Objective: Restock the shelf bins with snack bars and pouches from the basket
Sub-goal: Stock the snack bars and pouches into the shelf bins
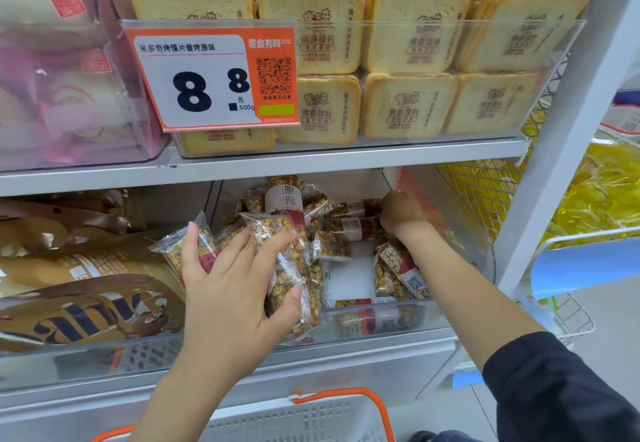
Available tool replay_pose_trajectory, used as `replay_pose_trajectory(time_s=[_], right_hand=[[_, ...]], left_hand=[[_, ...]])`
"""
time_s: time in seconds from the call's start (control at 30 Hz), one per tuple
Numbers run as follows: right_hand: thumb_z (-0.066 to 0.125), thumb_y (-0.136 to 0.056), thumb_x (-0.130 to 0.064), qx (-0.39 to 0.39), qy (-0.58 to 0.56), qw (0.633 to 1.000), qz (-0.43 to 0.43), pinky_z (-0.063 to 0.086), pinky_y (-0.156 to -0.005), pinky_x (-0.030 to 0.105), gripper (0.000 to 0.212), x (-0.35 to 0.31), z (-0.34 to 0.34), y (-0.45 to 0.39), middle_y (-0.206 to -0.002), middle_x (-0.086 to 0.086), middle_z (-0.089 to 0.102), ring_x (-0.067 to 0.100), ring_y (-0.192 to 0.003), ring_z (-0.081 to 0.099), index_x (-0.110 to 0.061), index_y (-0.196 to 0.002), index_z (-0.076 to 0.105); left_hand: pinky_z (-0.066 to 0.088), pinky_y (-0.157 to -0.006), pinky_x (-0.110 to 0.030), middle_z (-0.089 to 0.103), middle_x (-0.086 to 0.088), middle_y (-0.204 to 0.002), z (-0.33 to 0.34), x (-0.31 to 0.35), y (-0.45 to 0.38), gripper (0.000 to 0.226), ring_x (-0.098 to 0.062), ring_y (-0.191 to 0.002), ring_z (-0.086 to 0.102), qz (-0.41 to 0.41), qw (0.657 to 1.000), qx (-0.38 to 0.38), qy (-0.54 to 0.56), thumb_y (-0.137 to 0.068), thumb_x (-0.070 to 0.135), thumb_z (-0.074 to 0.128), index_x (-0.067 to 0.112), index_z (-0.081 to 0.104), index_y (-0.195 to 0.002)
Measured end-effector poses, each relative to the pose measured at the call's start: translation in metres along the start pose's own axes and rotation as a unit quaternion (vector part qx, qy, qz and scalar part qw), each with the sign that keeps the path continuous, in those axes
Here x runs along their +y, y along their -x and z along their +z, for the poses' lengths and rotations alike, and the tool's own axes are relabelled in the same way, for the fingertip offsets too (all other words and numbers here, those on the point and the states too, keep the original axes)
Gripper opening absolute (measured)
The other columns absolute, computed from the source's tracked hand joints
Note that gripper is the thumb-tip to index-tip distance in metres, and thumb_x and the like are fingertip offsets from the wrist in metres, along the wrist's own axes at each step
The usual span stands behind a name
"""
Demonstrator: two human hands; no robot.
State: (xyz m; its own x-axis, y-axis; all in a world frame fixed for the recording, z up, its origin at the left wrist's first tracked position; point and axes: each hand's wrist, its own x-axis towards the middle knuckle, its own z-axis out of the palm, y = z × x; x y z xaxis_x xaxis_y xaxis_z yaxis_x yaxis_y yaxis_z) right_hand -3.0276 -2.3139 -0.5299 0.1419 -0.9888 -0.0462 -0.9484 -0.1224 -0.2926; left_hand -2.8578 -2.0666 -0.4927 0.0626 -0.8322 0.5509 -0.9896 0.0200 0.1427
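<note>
Basket (304, 417) below; left hand (235, 289) clutching snack bars (291, 268), right hand (401, 215) curled among bars.

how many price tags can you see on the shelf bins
1 readable: the orange and white price tag on the front of the clear bin of toast-shaped packs on the upper shelf. An orange card above the right hand may be another, but it shows edge-on.

price tag (211, 78) "8.8", "500g", brown pouch (86, 306) "able"
</note>
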Motion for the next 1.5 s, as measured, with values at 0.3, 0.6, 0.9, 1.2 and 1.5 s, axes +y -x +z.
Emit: replay_pose_trajectory(time_s=[0.3, 0.6, 0.9, 1.2, 1.5], right_hand=[[0.049, -0.075, 0.015, -0.131, -0.088, 0.986, -0.051, 0.044, -0.056, 0.023, 0.048, 0.013, -0.008, -0.006, -0.096, 0.01, 0.064, 0.023, -0.086, 0.058, -0.004, -0.117, 0.062], [0.049, -0.091, 0.0, -0.033, -0.159, 0.985, -0.063, 0.04, -0.1, 0.033, 0.048, 0.017, -0.001, -0.008, -0.138, 0.011, 0.052, 0.027, -0.125, 0.049, -0.009, -0.138, 0.045], [0.065, -0.089, -0.03, -0.038, -0.193, 0.974, -0.11, 0.039, -0.099, 0.026, 0.051, 0.013, -0.014, 0.009, -0.135, 0.001, 0.055, 0.017, -0.123, 0.052, -0.016, -0.136, 0.051], [0.066, -0.086, -0.035, -0.021, -0.072, 0.978, -0.195, 0.044, -0.095, 0.028, 0.053, 0.019, -0.034, 0.099, -0.132, 0.002, 0.057, 0.019, -0.118, 0.054, -0.015, -0.134, 0.052], [0.074, -0.073, -0.025, -0.103, -0.066, 0.969, -0.213, 0.052, -0.087, 0.039, 0.076, -0.031, 0.0, 0.081, -0.123, 0.01, 0.059, 0.029, -0.108, 0.057, -0.029, -0.139, 0.037]], left_hand=[[0.01, -0.111, -0.062, 0.031, 0.011, -0.067, 0.001, -0.002, 0.0, 0.047, -0.024, -0.091, 0.06, 0.004, 1.0, -0.002, 0.001, -0.081, 0.046, 0.037, 0.026, 0.052, -0.121], [0.011, -0.111, -0.063, 0.032, 0.011, -0.071, 0.003, -0.003, 0.001, 0.048, -0.024, -0.093, 0.061, 0.004, 1.0, -0.002, -0.001, -0.082, 0.047, 0.036, 0.026, 0.052, -0.122], [0.01, -0.112, -0.062, 0.041, 0.011, -0.069, 0.002, -0.003, 0.0, 0.049, -0.023, -0.1, 0.061, 0.002, 1.0, -0.009, -0.004, -0.082, 0.048, 0.036, 0.026, 0.056, -0.122], [0.004, -0.114, -0.058, 0.058, 0.005, -0.07, 0.0, 0.0, 0.001, 0.05, -0.024, -0.11, 0.059, -0.003, 1.0, -0.016, -0.007, -0.083, 0.048, 0.034, 0.027, 0.054, -0.123], [0.005, -0.113, -0.059, 0.048, 0.006, -0.067, -0.002, 0.0, 0.001, 0.05, -0.024, -0.105, 0.06, 0.004, 1.0, -0.005, 0.001, -0.083, 0.048, 0.034, 0.024, 0.055, -0.122]])
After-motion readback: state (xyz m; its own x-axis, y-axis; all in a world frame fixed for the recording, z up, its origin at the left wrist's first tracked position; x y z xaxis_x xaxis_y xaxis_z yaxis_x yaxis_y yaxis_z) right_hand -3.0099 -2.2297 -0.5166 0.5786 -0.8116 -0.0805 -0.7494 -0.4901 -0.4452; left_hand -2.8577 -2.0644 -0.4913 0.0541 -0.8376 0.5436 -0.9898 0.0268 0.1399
